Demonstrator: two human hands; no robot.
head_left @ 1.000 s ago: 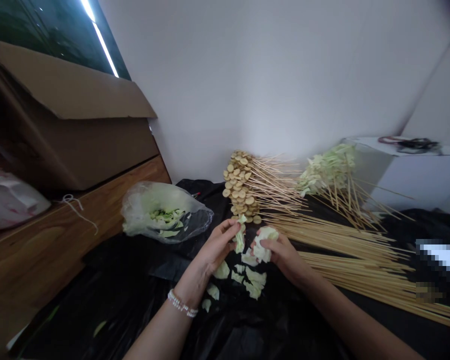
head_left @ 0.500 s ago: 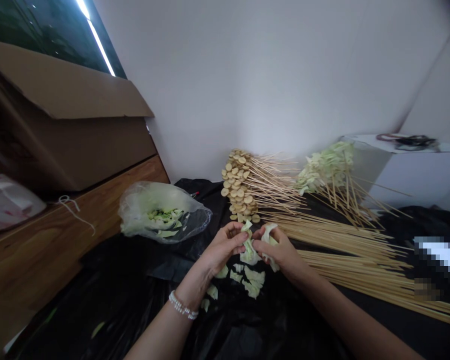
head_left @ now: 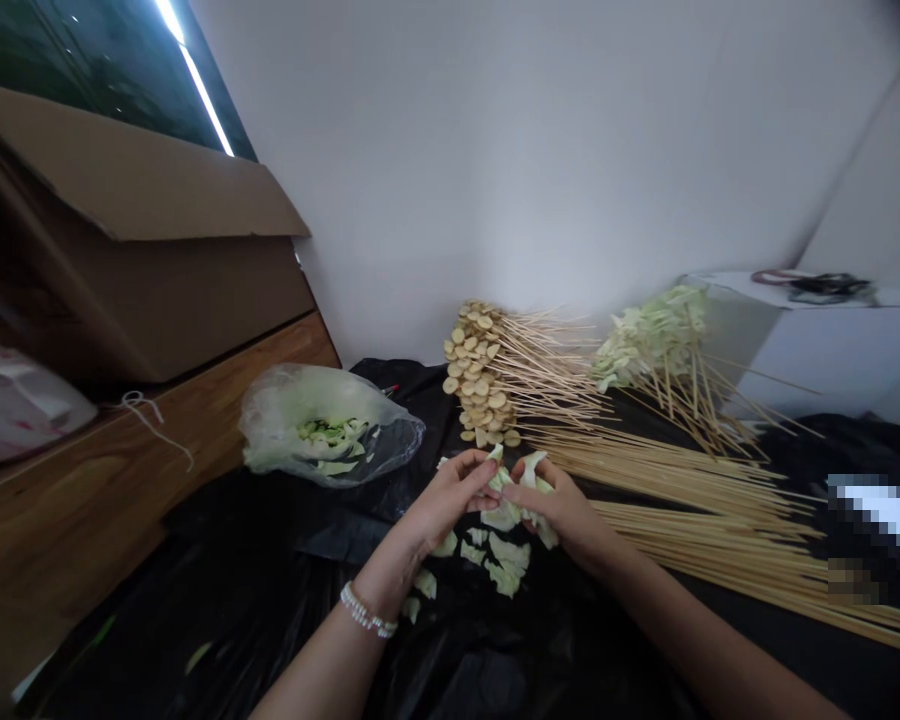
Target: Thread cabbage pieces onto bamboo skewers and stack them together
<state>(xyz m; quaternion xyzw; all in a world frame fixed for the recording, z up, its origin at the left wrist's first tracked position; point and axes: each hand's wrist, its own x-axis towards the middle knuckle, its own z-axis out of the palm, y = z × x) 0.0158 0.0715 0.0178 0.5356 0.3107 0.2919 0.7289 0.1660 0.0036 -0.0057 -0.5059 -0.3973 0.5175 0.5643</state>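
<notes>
My left hand (head_left: 457,492), with a white beaded bracelet (head_left: 367,610) on its wrist, pinches a cabbage leaf piece (head_left: 501,512). Close beside it, my right hand (head_left: 559,500) is closed on another cabbage piece (head_left: 534,466), its fingertips near the left hand's. Below the hands, several torn cabbage pieces (head_left: 507,565) lie on the black plastic sheet (head_left: 480,660). Just beyond my fingers is a stack of skewered potato slices (head_left: 480,375), round and pale yellow. Bare bamboo skewers (head_left: 705,525) lie to the right, partly behind my right forearm.
A clear plastic bag (head_left: 270,420) with cabbage scraps lies on the left. Cabbage skewers (head_left: 656,330) are piled at the back right, by a white box (head_left: 832,345). A large cardboard box (head_left: 195,290) stands on the wooden surface (head_left: 120,500) at left, before the white wall.
My right hand has shifted slightly left, bringing its fingertips closer to the left hand's. Both hands keep hold of their cabbage pieces.
</notes>
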